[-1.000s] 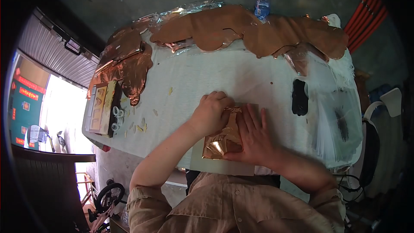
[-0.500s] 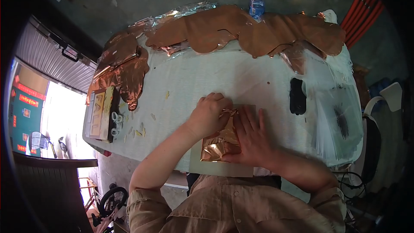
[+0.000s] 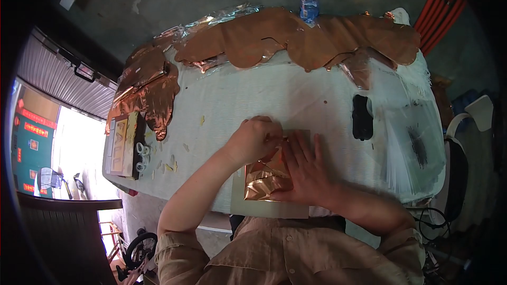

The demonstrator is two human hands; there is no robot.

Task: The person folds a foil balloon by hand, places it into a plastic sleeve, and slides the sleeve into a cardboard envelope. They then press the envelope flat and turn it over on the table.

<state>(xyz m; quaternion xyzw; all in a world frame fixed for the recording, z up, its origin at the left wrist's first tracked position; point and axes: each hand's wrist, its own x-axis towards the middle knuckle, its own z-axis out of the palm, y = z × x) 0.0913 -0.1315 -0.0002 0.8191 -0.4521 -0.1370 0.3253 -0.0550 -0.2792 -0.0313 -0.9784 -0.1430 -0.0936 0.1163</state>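
A shiny copper-coloured foil piece (image 3: 262,183) lies creased on a grey board (image 3: 248,208) at the table's near edge. My left hand (image 3: 256,138) is closed at the foil's upper edge, its fingertips pinching it; the exact grip is partly hidden by the fingers. With fingers stretched out, my right hand (image 3: 308,171) lies flat over the right side of the foil and the board, pressing on them.
Large copper foil shapes (image 3: 253,37) line the table's far edge, with more foil (image 3: 153,95) at left. A water bottle (image 3: 309,5) stands behind. A box (image 3: 122,145), white-ringed scissors (image 3: 142,157), a black object (image 3: 362,117) and clear plastic sleeves (image 3: 406,153) lie around.
The foil between my hands has shifted and creased differently, with a fold now across its middle. My left hand has moved slightly; my right hand stays flat. The whole view has turned a little.
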